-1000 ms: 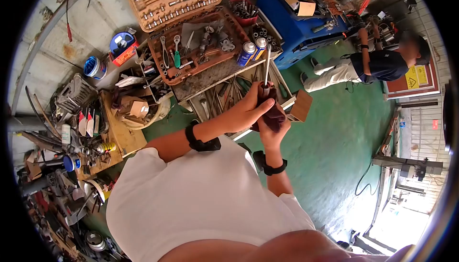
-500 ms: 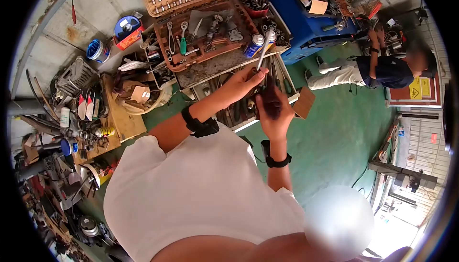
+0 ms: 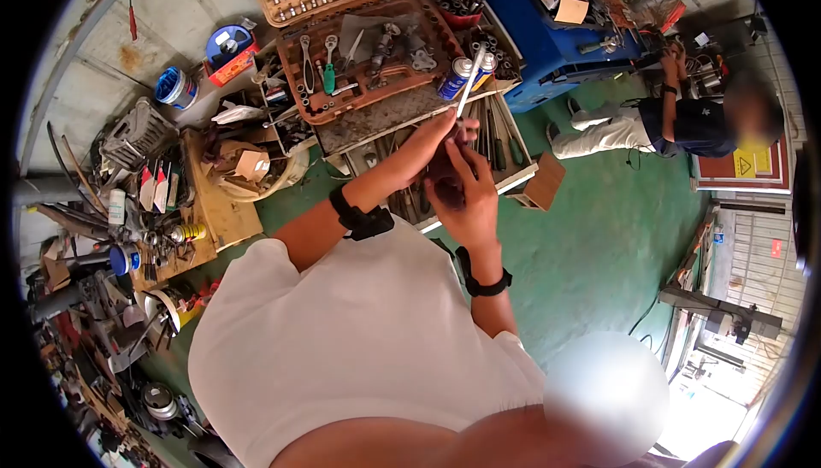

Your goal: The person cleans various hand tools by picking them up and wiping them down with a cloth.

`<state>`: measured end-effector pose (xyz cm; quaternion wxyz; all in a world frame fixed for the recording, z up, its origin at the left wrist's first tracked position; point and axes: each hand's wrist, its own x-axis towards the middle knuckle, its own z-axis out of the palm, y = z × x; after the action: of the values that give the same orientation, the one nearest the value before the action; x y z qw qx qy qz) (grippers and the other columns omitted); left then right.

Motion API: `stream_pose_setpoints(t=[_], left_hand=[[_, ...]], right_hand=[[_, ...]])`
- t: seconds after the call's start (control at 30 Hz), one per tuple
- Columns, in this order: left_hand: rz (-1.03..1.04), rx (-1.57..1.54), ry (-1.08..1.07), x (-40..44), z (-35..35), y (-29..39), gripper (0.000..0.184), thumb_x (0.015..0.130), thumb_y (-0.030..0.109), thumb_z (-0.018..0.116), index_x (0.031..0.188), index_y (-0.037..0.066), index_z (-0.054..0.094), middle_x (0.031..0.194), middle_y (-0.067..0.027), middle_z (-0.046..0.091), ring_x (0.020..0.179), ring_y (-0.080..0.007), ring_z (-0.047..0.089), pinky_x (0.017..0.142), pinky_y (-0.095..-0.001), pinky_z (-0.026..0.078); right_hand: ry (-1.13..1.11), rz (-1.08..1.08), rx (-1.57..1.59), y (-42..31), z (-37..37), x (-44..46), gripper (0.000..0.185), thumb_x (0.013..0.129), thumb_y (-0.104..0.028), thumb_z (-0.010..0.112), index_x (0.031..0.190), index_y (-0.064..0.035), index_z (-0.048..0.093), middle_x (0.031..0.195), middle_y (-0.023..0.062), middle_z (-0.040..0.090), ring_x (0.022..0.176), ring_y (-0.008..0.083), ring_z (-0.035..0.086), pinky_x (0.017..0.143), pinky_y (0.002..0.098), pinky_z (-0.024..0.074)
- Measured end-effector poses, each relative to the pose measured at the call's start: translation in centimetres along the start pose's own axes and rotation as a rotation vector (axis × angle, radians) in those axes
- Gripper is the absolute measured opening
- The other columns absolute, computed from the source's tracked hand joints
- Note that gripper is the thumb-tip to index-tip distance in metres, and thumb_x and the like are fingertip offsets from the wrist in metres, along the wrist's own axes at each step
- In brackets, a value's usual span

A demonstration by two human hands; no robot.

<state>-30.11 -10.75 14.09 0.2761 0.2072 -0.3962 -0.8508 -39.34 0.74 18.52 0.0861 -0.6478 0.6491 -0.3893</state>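
Observation:
My left hand [image 3: 429, 145] is closed around the lower part of a long shiny metal tool [image 3: 468, 92], whose upper end points away from me; its exact kind I cannot make out. A crumpled dark reddish cloth [image 3: 446, 190] is bunched in my right hand [image 3: 473, 203], close against my left hand and the tool's lower end. Both hands are above an open drawer [image 3: 505, 179] full of tools. Beyond them, two blue-and-white spray cans [image 3: 457, 77] stand beside an open brown socket set case [image 3: 299, 102]. Fingers and cloth hide the tool's lower end.
A green-handled ratchet [image 3: 329, 79] lies in the case. A red bowl of sockets [image 3: 456, 2] stands behind. To the right are a blue cabinet [image 3: 534, 45] and a co-worker [image 3: 684, 122]. A wooden bench [image 3: 227, 220] with clutter is at left.
Both hands have come closer together. My right hand has shifted left and slightly down with the cloth, and my left hand has moved slightly left; the metal tool has shifted slightly left too.

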Motion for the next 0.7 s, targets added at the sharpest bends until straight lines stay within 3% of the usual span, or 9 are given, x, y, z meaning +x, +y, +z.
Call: stream_pose_setpoints(t=[0.13, 0.27, 0.33, 0.37, 0.43, 0.5, 0.57, 0.63, 0.7], left_hand=[[-0.029, 0.177, 0.024, -0.2, -0.6, -1.0, 0.065, 0.102, 0.063, 0.029, 0.115, 0.006, 0.058, 0.105, -0.0024, 0.056, 0.1, -0.0113, 0.053, 0.092, -0.0271, 0.044], [-0.07, 0.208, 0.142, -0.7, 0.0, -0.8, 0.063, 0.103, 0.061, 0.028, 0.113, 0.006, 0.057, 0.103, -0.0013, 0.056, 0.098, -0.011, 0.052, 0.09, -0.0265, 0.044], [0.136, 0.419, 0.157, -0.7, 0.0, -1.1, 0.06, 0.104, 0.059, 0.028, 0.11, 0.006, 0.055, 0.099, -0.0005, 0.055, 0.091, -0.0106, 0.05, 0.085, -0.0271, 0.044], [0.136, 0.417, 0.164, -0.9, -0.1, -1.0, 0.06, 0.104, 0.059, 0.028, 0.11, 0.006, 0.055, 0.099, -0.0005, 0.055, 0.091, -0.0106, 0.05, 0.085, -0.0271, 0.044], [0.084, 0.461, 0.005, -1.5, 0.2, -0.1, 0.06, 0.105, 0.055, 0.026, 0.106, 0.002, 0.053, 0.096, -0.0035, 0.053, 0.087, -0.0143, 0.046, 0.084, -0.0314, 0.043], [0.096, 0.432, 0.02, -1.5, 0.1, 0.0, 0.06, 0.105, 0.057, 0.026, 0.099, 0.003, 0.054, 0.09, -0.0028, 0.053, 0.083, -0.0143, 0.044, 0.081, -0.0315, 0.042], [0.052, 0.385, 0.129, -1.2, -0.3, -0.1, 0.064, 0.102, 0.062, 0.029, 0.091, 0.006, 0.056, 0.081, -0.0007, 0.052, 0.077, -0.0123, 0.046, 0.076, -0.0283, 0.043], [-0.044, 0.026, 0.25, -1.0, 0.0, 0.1, 0.067, 0.098, 0.069, 0.032, 0.086, 0.009, 0.058, 0.075, 0.0016, 0.052, 0.07, -0.0103, 0.048, 0.069, -0.0259, 0.042], [0.051, -0.056, 0.282, -0.5, -1.0, 0.2, 0.067, 0.095, 0.073, 0.033, 0.089, 0.011, 0.057, 0.075, 0.0029, 0.052, 0.066, -0.0096, 0.051, 0.061, -0.0252, 0.042]], right_hand=[[0.014, 0.037, -0.002, 0.8, 0.7, 0.3, 0.07, 0.072, -0.01, 0.08, 0.138, -0.0085, 0.055, 0.122, 0.0177, 0.057, 0.1, 0.0339, 0.064, 0.084, 0.0398, 0.0537], [0.026, 0.016, -0.044, 0.7, 1.6, -0.3, 0.076, 0.071, -0.009, 0.08, 0.141, -0.008, 0.052, 0.114, 0.0154, 0.059, 0.092, 0.0318, 0.064, 0.079, 0.0379, 0.0538], [-0.011, 0.13, -0.038, 0.6, 1.8, -0.7, 0.081, 0.07, -0.008, 0.08, 0.144, -0.0075, 0.048, 0.103, 0.0123, 0.06, 0.088, 0.0299, 0.063, 0.077, 0.0382, 0.0526], [-0.018, 0.128, -0.035, 0.5, 1.7, -0.6, 0.081, 0.07, -0.008, 0.08, 0.144, -0.0075, 0.048, 0.103, 0.0123, 0.06, 0.088, 0.0299, 0.063, 0.077, 0.0382, 0.0526], [0.003, 0.124, 0.027, -0.1, 1.1, -0.2, 0.084, 0.069, -0.008, 0.08, 0.145, -0.0072, 0.046, 0.096, 0.01, 0.06, 0.085, 0.0284, 0.063, 0.076, 0.0382, 0.0517], [0.013, 0.126, 0.054, 0.1, 1.1, -0.1, 0.076, 0.07, -0.008, 0.08, 0.141, -0.0072, 0.052, 0.093, 0.0107, 0.06, 0.081, 0.0283, 0.063, 0.074, 0.0377, 0.0511], [-0.02, -0.014, 0.03, 1.2, 1.1, -0.2, 0.066, 0.069, -0.01, 0.08, 0.132, -0.0091, 0.06, 0.091, 0.0135, 0.06, 0.074, 0.0308, 0.065, 0.065, 0.0384, 0.0538], [-0.081, -0.012, 0.098, 1.8, 0.6, -0.2, 0.059, 0.071, -0.009, 0.08, 0.127, -0.0085, 0.063, 0.09, 0.0126, 0.059, 0.073, 0.0288, 0.065, 0.065, 0.0374, 0.0535], [-0.15, -0.01, 0.173, 2.3, -0.2, -0.3, 0.052, 0.072, -0.007, 0.079, 0.123, -0.0079, 0.066, 0.09, 0.0118, 0.059, 0.073, 0.0268, 0.065, 0.064, 0.0364, 0.0532]])
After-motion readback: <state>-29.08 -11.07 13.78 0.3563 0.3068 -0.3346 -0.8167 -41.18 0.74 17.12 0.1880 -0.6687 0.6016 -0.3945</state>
